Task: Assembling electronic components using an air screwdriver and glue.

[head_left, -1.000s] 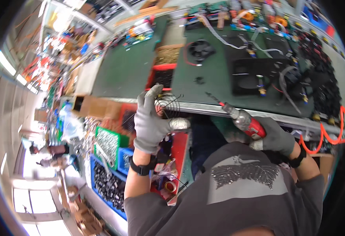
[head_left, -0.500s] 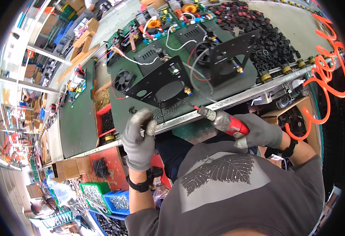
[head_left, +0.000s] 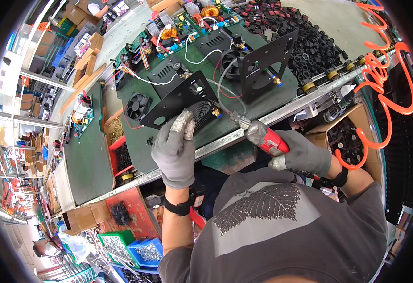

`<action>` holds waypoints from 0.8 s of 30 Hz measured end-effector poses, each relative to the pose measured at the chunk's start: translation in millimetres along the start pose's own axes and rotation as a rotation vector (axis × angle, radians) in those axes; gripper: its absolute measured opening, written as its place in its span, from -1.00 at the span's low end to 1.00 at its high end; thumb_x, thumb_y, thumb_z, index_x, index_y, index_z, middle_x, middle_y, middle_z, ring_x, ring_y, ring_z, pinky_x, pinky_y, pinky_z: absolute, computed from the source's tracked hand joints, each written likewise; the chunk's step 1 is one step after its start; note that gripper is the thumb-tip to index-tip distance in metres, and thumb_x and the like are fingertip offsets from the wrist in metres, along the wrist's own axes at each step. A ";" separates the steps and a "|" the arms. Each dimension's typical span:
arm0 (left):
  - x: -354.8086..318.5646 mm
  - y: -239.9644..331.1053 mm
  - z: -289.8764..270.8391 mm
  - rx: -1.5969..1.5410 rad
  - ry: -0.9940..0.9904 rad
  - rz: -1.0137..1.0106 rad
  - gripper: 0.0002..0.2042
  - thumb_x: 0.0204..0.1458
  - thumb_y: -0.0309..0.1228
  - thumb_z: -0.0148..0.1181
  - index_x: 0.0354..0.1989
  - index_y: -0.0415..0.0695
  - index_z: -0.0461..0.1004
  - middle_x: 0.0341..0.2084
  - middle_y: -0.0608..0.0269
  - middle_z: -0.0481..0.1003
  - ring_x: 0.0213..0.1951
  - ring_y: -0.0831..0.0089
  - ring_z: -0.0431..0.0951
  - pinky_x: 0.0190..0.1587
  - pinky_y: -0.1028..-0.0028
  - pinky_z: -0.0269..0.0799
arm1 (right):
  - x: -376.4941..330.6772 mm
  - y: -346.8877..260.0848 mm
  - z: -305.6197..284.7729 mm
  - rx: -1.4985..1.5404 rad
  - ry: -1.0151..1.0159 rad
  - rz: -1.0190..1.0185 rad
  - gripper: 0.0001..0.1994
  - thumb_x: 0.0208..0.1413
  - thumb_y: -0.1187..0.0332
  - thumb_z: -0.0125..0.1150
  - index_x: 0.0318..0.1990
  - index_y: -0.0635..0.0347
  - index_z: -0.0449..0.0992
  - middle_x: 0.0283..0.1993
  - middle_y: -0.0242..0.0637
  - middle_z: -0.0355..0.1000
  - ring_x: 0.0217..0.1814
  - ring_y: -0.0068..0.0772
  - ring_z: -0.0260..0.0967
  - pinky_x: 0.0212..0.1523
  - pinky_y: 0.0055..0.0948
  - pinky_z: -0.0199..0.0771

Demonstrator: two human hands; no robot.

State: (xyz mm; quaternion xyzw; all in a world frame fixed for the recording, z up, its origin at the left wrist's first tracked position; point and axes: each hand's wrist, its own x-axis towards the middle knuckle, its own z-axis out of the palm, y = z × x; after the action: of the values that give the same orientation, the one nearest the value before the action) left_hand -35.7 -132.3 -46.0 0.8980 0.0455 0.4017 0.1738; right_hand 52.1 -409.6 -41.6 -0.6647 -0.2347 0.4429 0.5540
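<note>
My left hand (head_left: 174, 153), in a grey glove, has its fingers pinched at the edge of a round black wire fan guard (head_left: 202, 114). The guard lies over the large hole of a black metal panel (head_left: 176, 101), which stands tilted on the green board. In my gloved right hand (head_left: 305, 153) is a red air screwdriver (head_left: 268, 139). Its bit points up and left to the panel, near the guard's upper edge; whether it touches a screw is too small to tell. A black fan (head_left: 137, 106) sits behind the panel's left end, beside a brass fitting-free corner.
A second black panel (head_left: 268, 66) with a fan stands to the right. Green circuit boards (head_left: 169, 40) with copper coils lie behind. Black plastic parts (head_left: 310, 47) are heaped at the far right. A coiled orange air hose (head_left: 381, 89) hangs at right; screw bins (head_left: 147, 252) stand lower left.
My left hand has moved up and right, bringing the fan guard from the board onto the panel's hole. The screwdriver has moved slightly up and left, its bit now at the panel.
</note>
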 end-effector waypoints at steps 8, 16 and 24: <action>-1.6 -2.3 1.8 0.011 0.046 0.047 -0.76 -0.07 -0.50 0.43 -0.19 -0.09 0.62 -0.30 0.19 0.62 -0.35 0.31 0.63 -0.31 0.47 0.51 | 5.5 2.2 4.1 -0.065 0.042 0.007 -0.58 -0.09 0.30 0.40 -0.07 0.30 0.48 -0.41 -0.39 0.42 -0.40 -0.62 0.33 -0.37 -0.50 0.37; -20.6 -24.6 17.3 0.119 0.229 0.138 -0.52 -0.11 -0.37 0.53 -0.02 -0.15 0.45 -0.27 0.20 0.56 -0.41 0.44 0.55 -0.35 0.46 0.46 | 4.4 -16.9 9.5 0.254 -0.026 0.223 -0.64 -0.02 0.18 0.37 -0.19 0.28 0.49 -0.48 -0.42 0.38 -0.54 -0.67 0.29 -0.54 -0.56 0.29; -9.9 -22.1 0.0 -0.175 0.058 -0.366 -0.45 -0.20 -0.11 0.54 -0.10 -0.20 0.52 -0.32 0.12 0.59 -0.34 0.24 0.63 -0.27 0.36 0.54 | -7.0 -51.9 19.7 0.219 0.110 0.303 -0.70 -0.07 0.30 0.29 -0.23 0.29 0.42 -0.47 -0.34 0.39 -0.53 -0.49 0.38 -0.48 -0.52 0.41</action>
State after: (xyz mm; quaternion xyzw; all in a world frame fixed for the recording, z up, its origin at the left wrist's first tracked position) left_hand -41.1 -113.8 -60.7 0.8443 0.1779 0.3916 0.3197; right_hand 41.2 -390.5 9.8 -0.6513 -0.0517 0.5074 0.5619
